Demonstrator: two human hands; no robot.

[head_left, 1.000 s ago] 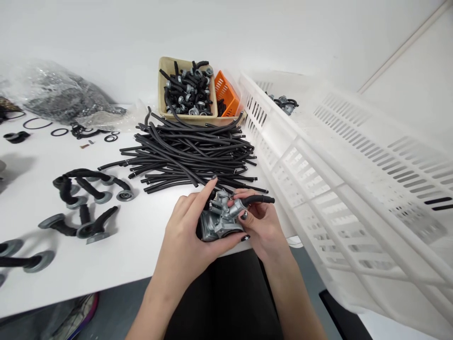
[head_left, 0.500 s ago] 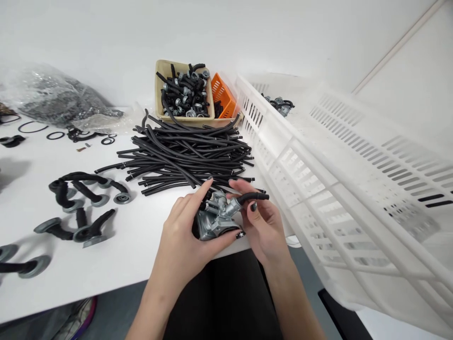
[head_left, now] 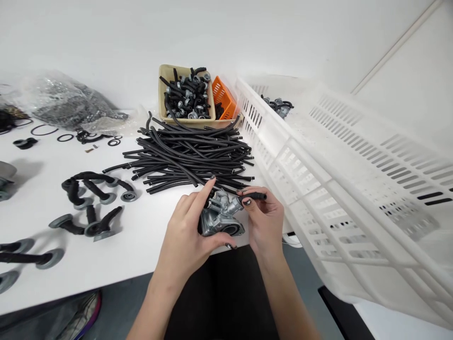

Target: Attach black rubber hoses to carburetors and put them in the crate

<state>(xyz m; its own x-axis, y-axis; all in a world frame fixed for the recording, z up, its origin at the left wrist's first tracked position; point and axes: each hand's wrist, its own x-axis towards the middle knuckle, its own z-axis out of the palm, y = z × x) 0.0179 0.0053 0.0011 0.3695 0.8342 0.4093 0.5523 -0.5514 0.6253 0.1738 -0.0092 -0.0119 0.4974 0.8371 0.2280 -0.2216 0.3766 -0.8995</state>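
A grey metal carburetor-like part (head_left: 220, 221) is held over the table's front edge by my left hand (head_left: 189, 226), its thumb below and its index finger along the far side. From the part's upper right a short black rubber piece (head_left: 255, 195) sticks out. My right hand (head_left: 264, 217) pinches this piece near its base between thumb and fingers. Just beyond both hands lies a pile of long black hoses (head_left: 191, 151).
Capped black tubes (head_left: 94, 189) lie at left. Behind the hoses are a beige bin (head_left: 161, 94) of similar pieces and an orange basket (head_left: 230, 106). A large white slotted crate (head_left: 304, 165) borders the right. Plastic-bagged parts (head_left: 67, 101) sit back left.
The right fingers have closed around the black rubber piece. My left thumb has slid lower on the metal part, uncovering its round opening. The view has shifted slightly left.
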